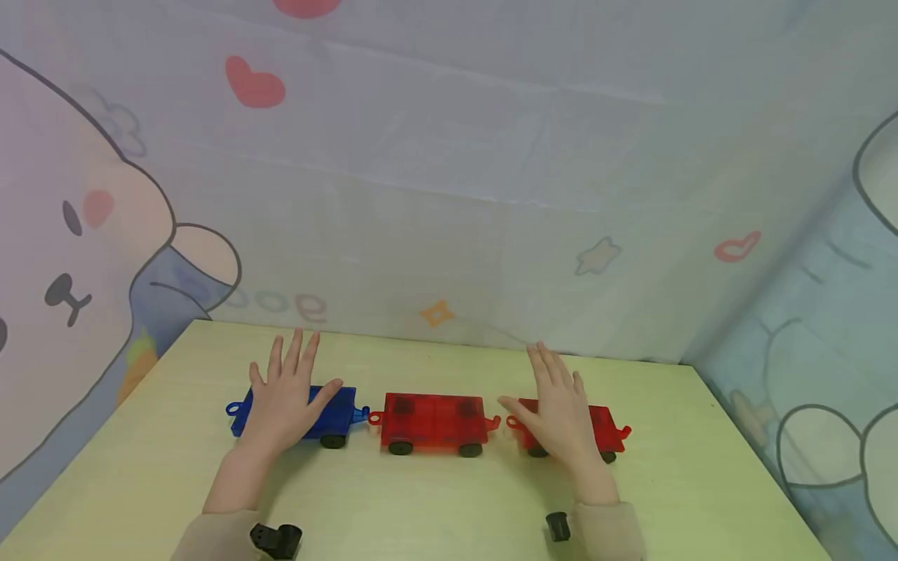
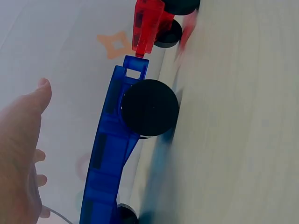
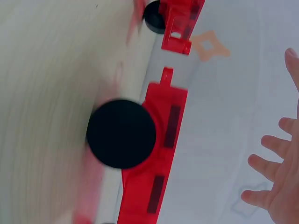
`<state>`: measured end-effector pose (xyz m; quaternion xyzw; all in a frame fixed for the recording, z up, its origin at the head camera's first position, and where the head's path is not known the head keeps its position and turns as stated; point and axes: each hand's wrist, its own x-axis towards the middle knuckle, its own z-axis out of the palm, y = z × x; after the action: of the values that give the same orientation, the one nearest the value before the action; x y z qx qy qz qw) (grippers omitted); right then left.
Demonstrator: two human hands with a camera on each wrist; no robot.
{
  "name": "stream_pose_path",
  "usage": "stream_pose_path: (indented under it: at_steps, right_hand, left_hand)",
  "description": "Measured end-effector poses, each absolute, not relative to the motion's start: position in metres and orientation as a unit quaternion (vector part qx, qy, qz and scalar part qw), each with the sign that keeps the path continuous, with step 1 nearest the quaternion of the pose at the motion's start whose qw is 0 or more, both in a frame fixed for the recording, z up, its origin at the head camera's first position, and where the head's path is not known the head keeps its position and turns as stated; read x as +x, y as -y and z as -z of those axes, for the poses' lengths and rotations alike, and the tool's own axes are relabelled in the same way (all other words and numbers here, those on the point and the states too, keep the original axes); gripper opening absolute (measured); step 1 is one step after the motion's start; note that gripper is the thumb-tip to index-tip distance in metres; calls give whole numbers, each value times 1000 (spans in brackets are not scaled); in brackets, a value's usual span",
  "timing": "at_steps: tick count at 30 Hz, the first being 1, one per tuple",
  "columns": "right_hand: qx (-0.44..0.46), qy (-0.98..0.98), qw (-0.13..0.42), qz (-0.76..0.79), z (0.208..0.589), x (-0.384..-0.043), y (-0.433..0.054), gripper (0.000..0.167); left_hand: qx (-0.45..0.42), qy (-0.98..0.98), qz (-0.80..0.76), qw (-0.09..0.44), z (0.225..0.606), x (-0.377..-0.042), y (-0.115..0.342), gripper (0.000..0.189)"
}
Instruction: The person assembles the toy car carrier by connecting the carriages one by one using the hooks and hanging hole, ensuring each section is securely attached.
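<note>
Cloth [image 1: 435, 171] walls off the pale table [image 1: 407, 506] behind the red middle wagon [image 1: 433, 421].

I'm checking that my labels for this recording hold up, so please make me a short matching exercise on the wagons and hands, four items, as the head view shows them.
Things
1. Blue wagon
2. Red wagon that no hand covers
3. Left hand
4. Right hand

Places
A. Hides part of the rightmost wagon
B. Between the other two wagons
C. Hides part of the leftmost wagon
D. At the left end of the row

Right pairs: 1-D, 2-B, 3-C, 4-A
</note>
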<state>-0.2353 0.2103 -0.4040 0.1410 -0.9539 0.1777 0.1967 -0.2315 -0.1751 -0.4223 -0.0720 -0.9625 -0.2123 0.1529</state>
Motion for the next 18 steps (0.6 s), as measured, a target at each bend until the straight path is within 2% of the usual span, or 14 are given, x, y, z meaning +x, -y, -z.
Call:
stream_pose_path:
  at_steps: [8, 18]
  right_hand:
    - [177, 947, 204, -175, 411, -243, -185, 85]
    - [222, 950, 181, -124, 420, -245, -151, 81]
  left_hand:
    - [-90, 954, 254, 129, 424, -232, 183, 85]
    - [-124, 943, 289, 108, 429, -231, 192, 87]
